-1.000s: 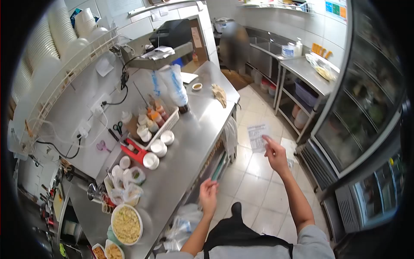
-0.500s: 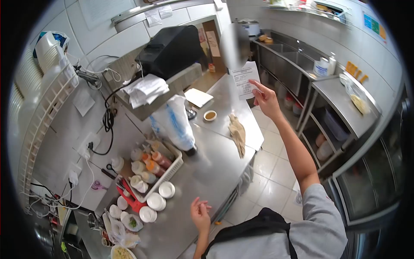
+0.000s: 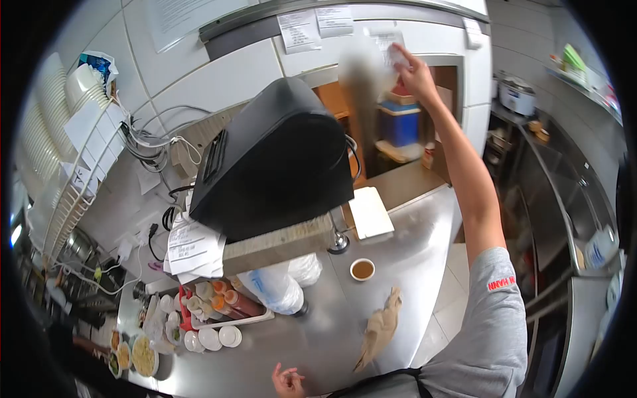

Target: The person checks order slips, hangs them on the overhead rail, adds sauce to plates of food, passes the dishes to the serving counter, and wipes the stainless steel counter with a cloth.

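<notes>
The right hand, fingers pinching a blurred white paper slip, has risen above-right of the black plastic machine, bringing it near hung white receipts; the left hand, below the machine, half-curls, seemingly empty.

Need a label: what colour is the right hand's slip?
White; the slip shows best in the head view.

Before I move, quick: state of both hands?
Left hand: open, fingers loosely curled, nothing visible in it.
Right hand: closed, holding a paper slip.
</notes>
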A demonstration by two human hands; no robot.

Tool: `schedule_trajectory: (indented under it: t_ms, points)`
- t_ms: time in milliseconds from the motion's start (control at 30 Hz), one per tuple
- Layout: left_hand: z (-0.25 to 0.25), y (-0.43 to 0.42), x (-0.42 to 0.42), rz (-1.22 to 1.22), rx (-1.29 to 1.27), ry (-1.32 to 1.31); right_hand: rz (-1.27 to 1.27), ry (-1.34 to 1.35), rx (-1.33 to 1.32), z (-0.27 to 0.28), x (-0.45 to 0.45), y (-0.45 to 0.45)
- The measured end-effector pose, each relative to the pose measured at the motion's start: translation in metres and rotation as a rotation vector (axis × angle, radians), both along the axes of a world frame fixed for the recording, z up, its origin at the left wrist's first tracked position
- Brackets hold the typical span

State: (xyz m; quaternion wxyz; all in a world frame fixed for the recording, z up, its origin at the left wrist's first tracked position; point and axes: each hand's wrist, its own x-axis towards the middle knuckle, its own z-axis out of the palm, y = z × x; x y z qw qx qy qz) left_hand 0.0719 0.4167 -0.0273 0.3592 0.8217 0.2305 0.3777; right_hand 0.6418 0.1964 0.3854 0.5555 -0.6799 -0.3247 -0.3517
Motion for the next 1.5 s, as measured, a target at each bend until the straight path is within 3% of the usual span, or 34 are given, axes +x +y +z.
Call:
schedule_trajectory:
  t_ms: [33, 133, 233, 300, 367, 433, 467, 500, 600, 767, 800, 867, 900, 967, 1033, 1133, 1300, 1367, 1500]
  points:
    - [-0.006, -0.008, 0.006, 0.043, 0.279, 0.091, 0.010, -0.004, 0.024, 0.016, 0.018, 0.007]
    - [0.033, -0.049, 0.026, 0.027, 0.544, 0.055, 0.040, -0.020, 0.035, 0.051, 0.074, 0.019]
    - [0.045, -0.106, 0.034, 0.209, -0.423, -0.083, 0.119, 0.010, 0.054, 0.075, 0.096, 0.023]
    - [0.040, -0.112, 0.021, 0.197, -0.380, 0.087, 0.179, 0.009, 0.051, 0.089, 0.117, 0.023]
    - [0.036, -0.118, 0.012, 0.237, -0.374, 0.201, 0.289, 0.212, 0.037, 0.105, 0.097, 0.022]
    - [0.027, -0.124, 0.010, 0.357, -0.416, 0.279, 0.220, 0.134, 0.083, 0.101, 0.069, 0.021]
    - [0.021, -0.132, 0.010, 0.365, -0.354, 0.121, 0.171, 0.044, 0.068, 0.099, 0.114, 0.025]
    - [0.011, -0.135, 0.009, 0.389, -0.283, -0.025, 0.152, 0.003, 0.081, 0.087, 0.157, 0.022]
    - [0.019, -0.153, 0.007, 0.449, -0.269, -0.048, 0.160, -0.051, 0.140, 0.003, 0.112, 0.016]
    - [0.004, -0.174, 0.027, 0.518, -0.729, -0.400, 0.330, 0.087, 0.168, -0.194, -0.037, 0.000]
    - [0.003, -0.178, 0.027, 0.485, -0.838, -0.473, 0.402, 0.153, 0.083, -0.234, -0.076, -0.005]
    - [-0.011, -0.176, 0.013, 0.521, -0.814, -0.402, 0.584, 0.236, -0.252, -0.305, -0.160, -0.010]
    - [-0.021, -0.170, 0.003, 0.533, -0.794, -0.364, 0.600, 0.033, -0.526, -0.331, -0.195, -0.013]
    - [-0.044, -0.162, -0.025, 0.599, -0.742, -0.314, 0.691, 0.206, -0.842, -0.359, -0.279, -0.013]
    - [-0.057, -0.153, -0.053, 0.595, -0.689, -0.234, 0.472, 0.050, -1.160, -0.410, -0.321, -0.019]
    - [-0.070, -0.144, -0.098, 0.482, -0.613, -0.059, 0.258, 0.172, -1.228, -0.421, -0.378, 0.009]
    - [-0.073, -0.104, -0.164, 0.314, -0.605, 0.043, 0.359, -0.003, -1.230, -0.423, -0.473, 0.101]
    - [-0.065, -0.077, -0.191, 0.479, -0.613, 0.108, 0.442, -0.054, -1.226, -0.420, -0.506, 0.151]
    - [-0.059, -0.020, -0.225, 0.493, -0.690, -0.019, 0.587, -0.219, -1.170, -0.436, -0.554, 0.243]
